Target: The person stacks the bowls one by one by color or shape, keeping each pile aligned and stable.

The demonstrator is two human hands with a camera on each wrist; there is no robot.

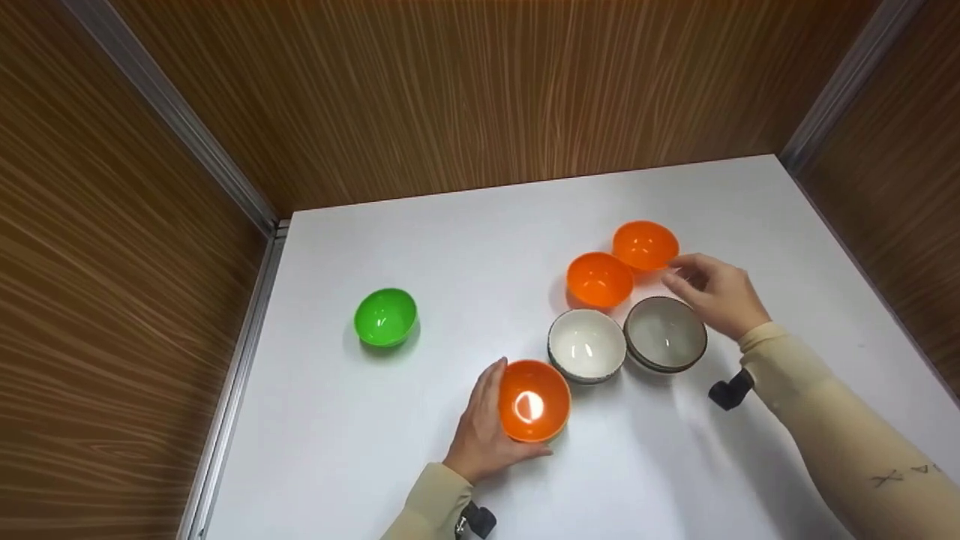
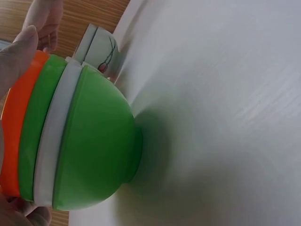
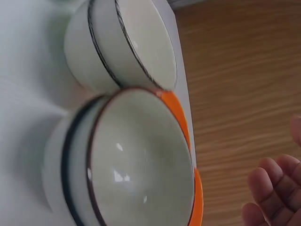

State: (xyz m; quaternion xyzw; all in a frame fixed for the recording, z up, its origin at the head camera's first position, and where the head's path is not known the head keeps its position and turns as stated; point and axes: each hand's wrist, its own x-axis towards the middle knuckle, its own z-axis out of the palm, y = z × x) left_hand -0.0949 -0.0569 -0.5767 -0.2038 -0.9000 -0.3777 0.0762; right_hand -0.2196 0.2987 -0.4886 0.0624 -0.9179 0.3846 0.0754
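Note:
My left hand (image 1: 484,435) grips the left side of a stack of bowls, an orange bowl (image 1: 534,401) on top. In the left wrist view, a white bowl (image 2: 52,136) and green bowls (image 2: 101,141) show below the orange one, thumb and fingers at opposite sides of the rim. My right hand (image 1: 716,292) hovers with loosely bent fingers, holding nothing, beside the far orange bowl (image 1: 645,246). Under and left of it are a grey-white bowl stack (image 1: 666,334) with a dark rim and another orange bowl (image 1: 600,280).
A white bowl stack (image 1: 586,345) stands between the held stack and the grey-white one. One green bowl (image 1: 385,317) sits apart on the left of the white table (image 1: 315,450). Wood-grain panels (image 1: 487,97) enclose the table's back and sides.

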